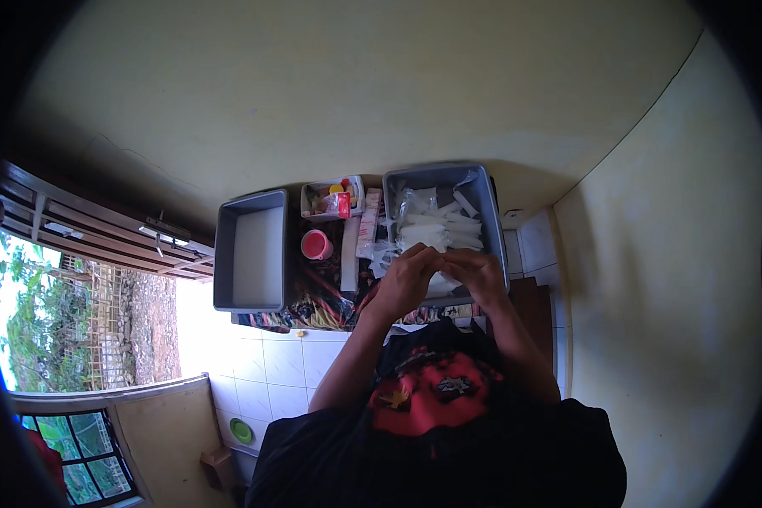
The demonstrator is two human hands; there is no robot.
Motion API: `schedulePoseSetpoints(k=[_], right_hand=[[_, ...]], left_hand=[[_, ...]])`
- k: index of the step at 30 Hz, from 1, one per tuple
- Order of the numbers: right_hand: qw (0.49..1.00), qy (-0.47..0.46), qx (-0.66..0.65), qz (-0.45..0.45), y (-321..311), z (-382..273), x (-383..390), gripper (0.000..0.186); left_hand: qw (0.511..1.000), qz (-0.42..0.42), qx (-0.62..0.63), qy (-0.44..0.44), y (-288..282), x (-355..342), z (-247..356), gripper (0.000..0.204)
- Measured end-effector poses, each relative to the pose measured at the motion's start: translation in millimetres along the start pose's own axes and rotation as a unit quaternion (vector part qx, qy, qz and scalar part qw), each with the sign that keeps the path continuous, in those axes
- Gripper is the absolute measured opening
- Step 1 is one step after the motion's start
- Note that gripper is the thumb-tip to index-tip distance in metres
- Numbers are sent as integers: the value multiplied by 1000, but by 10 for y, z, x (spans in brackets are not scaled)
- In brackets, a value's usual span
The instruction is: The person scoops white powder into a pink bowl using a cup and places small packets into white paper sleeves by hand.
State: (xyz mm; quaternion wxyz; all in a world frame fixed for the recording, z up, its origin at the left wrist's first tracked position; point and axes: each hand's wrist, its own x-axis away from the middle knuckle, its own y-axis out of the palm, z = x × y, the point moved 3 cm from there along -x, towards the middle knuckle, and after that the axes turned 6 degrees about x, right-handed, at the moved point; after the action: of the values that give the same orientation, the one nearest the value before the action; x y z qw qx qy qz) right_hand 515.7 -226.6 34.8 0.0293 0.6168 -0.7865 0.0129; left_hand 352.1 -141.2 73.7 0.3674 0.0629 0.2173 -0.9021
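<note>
My left hand [409, 278] and my right hand [477, 274] meet above the near side of a grey bin [493, 203]. Both are closed, with the fingertips pinched close together. Whatever lies between them is too small and hidden to name. In that bin rest several white, tube-like pieces [461, 229] and crumpled clear plastic [415, 201]. Some clear plastic [383, 256] also hangs over the bin's left edge, beside my left hand.
Left of the bin lie a pink-and-white patterned strip [368, 224] and a long white strip [350, 258]. A pink cup [316, 245] stands on dark patterned cloth [313, 292], before a small white basket [306, 188] of mixed items. Another grey bin [285, 254] is at far left.
</note>
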Motion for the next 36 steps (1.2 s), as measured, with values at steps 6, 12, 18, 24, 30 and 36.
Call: schedulePoseSetpoints(k=[6,12,18,24,30,36], right_hand=[[957,-159,238,32,-29,-240,-101,17],[888,-293,318,154,19,-297,-47,13],[876,-302,320,197,78,-277,-79,12],[883,-274,320,208,99,-254,-111,13],[918,-218,271,192,69,-118,-146,12],[969,-173,172,49,-78,168,-252,11]], left_hand=[[998,22,-62,8,33,-2,27,6],[996,17,-73,41,51,-57,161,12],[994,76,-76,-33,88,-56,-8,13],[971,224,-55,-64,241,-15,-77,9],[971,230,-51,-37,225,-4,-61,8],[984,176,-36,-13,124,16,-107,13]])
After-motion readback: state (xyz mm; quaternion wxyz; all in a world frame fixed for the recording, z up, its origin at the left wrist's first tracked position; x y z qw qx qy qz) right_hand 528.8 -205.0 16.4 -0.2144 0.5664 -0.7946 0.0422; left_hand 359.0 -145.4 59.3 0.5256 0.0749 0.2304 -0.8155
